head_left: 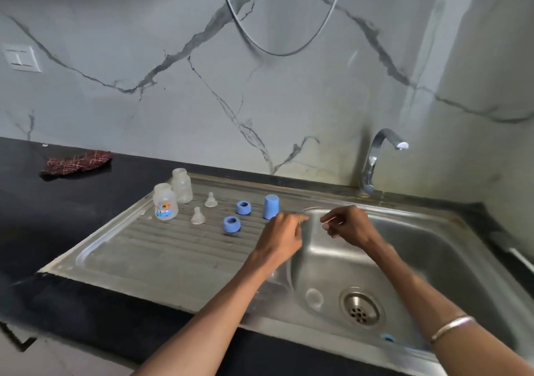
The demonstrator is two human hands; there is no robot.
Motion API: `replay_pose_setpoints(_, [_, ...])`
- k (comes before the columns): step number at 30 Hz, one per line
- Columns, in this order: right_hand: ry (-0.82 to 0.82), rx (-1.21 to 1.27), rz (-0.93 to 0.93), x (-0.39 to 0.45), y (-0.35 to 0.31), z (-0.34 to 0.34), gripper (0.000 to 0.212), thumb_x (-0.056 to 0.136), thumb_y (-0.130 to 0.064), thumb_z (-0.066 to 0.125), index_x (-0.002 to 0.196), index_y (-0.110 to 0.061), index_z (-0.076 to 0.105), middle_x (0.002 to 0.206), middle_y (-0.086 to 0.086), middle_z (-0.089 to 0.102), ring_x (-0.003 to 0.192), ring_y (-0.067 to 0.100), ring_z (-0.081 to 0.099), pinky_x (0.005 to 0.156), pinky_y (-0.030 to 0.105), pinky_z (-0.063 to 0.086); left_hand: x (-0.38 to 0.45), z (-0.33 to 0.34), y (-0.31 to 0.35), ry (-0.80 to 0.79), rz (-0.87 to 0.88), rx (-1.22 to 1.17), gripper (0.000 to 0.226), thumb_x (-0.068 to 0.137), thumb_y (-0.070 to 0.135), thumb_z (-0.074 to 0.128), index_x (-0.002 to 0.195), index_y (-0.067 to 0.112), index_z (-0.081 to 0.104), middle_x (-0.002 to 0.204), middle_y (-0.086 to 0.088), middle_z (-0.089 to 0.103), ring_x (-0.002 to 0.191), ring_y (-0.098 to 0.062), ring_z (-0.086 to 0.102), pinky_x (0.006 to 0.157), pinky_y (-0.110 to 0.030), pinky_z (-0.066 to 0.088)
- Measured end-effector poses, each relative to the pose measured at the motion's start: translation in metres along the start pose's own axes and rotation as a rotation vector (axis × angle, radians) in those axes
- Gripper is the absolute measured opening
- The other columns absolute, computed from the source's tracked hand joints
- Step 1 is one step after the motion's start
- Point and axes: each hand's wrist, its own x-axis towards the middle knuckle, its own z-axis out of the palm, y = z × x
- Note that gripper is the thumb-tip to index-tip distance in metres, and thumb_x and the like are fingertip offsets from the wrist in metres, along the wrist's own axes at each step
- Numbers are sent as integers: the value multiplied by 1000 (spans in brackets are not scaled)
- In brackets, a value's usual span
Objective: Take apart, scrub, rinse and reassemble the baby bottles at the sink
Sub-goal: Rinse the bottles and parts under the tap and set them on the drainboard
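Note:
Two clear bottle bodies stand at the back left of the steel drainboard [161, 248]: one with a printed picture [164, 205], one plain [182, 185]. Two clear teats [211, 200] [198, 216] sit to their right. Further right are two blue collar rings [243, 207] [231, 224] and an upright blue cap [270, 206]. My left hand [281, 238] hovers just right of the cap, fingers loosely curled and holding nothing. Over the basin's back-left corner, my right hand [348, 225] is also loosely curled with nothing in it.
The sink basin [433, 260] has a drain [361, 309] and a small round clear piece [314, 297] on its floor. A blue object [388, 338] shows near the basin's front wall. The tap [378, 159] stands behind. A patterned cloth [76, 162] lies on the black counter.

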Motion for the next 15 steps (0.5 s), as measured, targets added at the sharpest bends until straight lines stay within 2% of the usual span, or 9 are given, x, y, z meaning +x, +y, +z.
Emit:
replay_pose_setpoints(2, [-3, -78, 56, -9, 28, -20, 15, 85, -3, 72, 89, -17, 76, 62, -1, 72, 58, 5, 68, 64, 13, 53, 10, 25, 19, -52, 36, 8, 47, 85, 2, 46, 121, 18, 70, 115, -11, 72, 108, -29, 65, 89, -38, 53])
replay_pose_setpoints(4, [-16, -130, 107, -18, 51, -35, 21, 85, -1, 69, 90, -20, 75, 62, -7, 71, 58, -2, 66, 62, 12, 50, 18, 48, 33, -77, 54, 19, 48, 87, 9, 47, 128, 24, 67, 118, -8, 72, 110, -26, 66, 92, -37, 54])
replay_pose_setpoints(6, [-36, -181, 177, -27, 76, -48, 27, 84, 1, 66, 88, -24, 75, 68, -7, 72, 66, 2, 68, 70, 20, 55, 25, 71, 51, -95, 80, 41, 44, 93, 18, 48, 134, 29, 62, 117, -6, 72, 106, -24, 66, 91, -36, 54])
replay_pose_setpoints(9, [-49, -228, 272, -39, 114, -62, 30, 81, -3, 66, 78, -33, 69, 81, -4, 74, 80, 13, 70, 83, 31, 57, 35, 108, 68, -225, 63, 19, 42, 100, 23, 46, 141, 23, 55, 133, -10, 63, 124, -28, 55, 100, -36, 46])
replay_pose_setpoints(12, [-89, -305, 362, -46, 147, -72, 18, 81, -16, 75, 95, -27, 74, 94, -2, 72, 96, 16, 69, 88, 27, 51, 46, 140, 80, -320, 60, 27, 41, 99, 25, 47, 139, 21, 56, 134, -13, 61, 125, -33, 55, 99, -38, 49])
replay_pose_setpoints(15, [-221, -376, 444, -52, 164, -76, 33, 78, -27, 83, 109, -22, 72, 97, -4, 66, 96, 15, 66, 84, 24, 50, 49, 160, 89, -386, 34, 32, 42, 99, 25, 48, 141, 21, 55, 135, -13, 60, 127, -30, 54, 100, -35, 46])
